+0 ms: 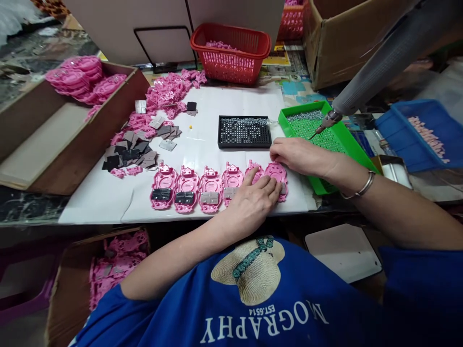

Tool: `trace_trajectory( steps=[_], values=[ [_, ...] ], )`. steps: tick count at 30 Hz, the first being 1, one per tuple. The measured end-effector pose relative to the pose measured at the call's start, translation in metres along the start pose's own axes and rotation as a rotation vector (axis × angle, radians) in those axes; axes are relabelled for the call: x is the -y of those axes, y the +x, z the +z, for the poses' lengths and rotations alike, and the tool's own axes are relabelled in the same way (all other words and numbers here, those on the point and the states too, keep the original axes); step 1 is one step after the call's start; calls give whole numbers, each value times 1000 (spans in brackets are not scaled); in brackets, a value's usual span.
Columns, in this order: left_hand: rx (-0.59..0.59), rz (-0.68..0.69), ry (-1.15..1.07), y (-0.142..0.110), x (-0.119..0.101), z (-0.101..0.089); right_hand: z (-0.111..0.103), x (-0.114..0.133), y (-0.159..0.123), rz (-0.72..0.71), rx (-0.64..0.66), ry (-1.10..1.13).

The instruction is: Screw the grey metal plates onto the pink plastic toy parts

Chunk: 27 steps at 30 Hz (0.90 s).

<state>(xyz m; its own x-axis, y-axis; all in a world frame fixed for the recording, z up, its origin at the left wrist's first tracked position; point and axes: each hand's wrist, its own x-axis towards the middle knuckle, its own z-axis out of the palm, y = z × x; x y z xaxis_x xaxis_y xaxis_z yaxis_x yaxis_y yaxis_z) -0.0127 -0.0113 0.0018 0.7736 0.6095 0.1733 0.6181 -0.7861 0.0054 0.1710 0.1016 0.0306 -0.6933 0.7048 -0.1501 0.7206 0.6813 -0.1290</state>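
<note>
Several pink plastic shells [185,187] lie in a row along the front of a white sheet [224,103], each with a small grey or black plate on it. My left hand [253,200] rests flat, fingers stretched, over the two shells at the row's right end. My right hand [300,155] hovers just above the rightmost pink shell [278,172], fingers curled together in a pinch; what they hold is too small to make out. A hanging electric screwdriver [365,79] points its tip down over a green tray [356,153] of screws.
A black screw plate [244,131] sits mid-sheet. Loose pink parts [170,94] and grey plates [132,153] lie left. A red basket [231,50], cardboard boxes [54,130], a blue bin [421,132] and a box of pink parts [112,267] below the table surround the sheet.
</note>
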Motion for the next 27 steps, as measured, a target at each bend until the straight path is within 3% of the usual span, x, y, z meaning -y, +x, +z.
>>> trace_trajectory(
  steps=[5,11,21,27],
  values=[
    [1,-4,9,-2,0,1,-7,1,-5,20,-73,63],
    [5,-4,12,-2,0,1,-14,5,-4,-75,0,336],
    [13,-11,3,-1,0,1,-11,11,8,78,-26,336],
    [7,-4,-6,-2,0,2,-17,19,16,138,60,228]
  ],
)
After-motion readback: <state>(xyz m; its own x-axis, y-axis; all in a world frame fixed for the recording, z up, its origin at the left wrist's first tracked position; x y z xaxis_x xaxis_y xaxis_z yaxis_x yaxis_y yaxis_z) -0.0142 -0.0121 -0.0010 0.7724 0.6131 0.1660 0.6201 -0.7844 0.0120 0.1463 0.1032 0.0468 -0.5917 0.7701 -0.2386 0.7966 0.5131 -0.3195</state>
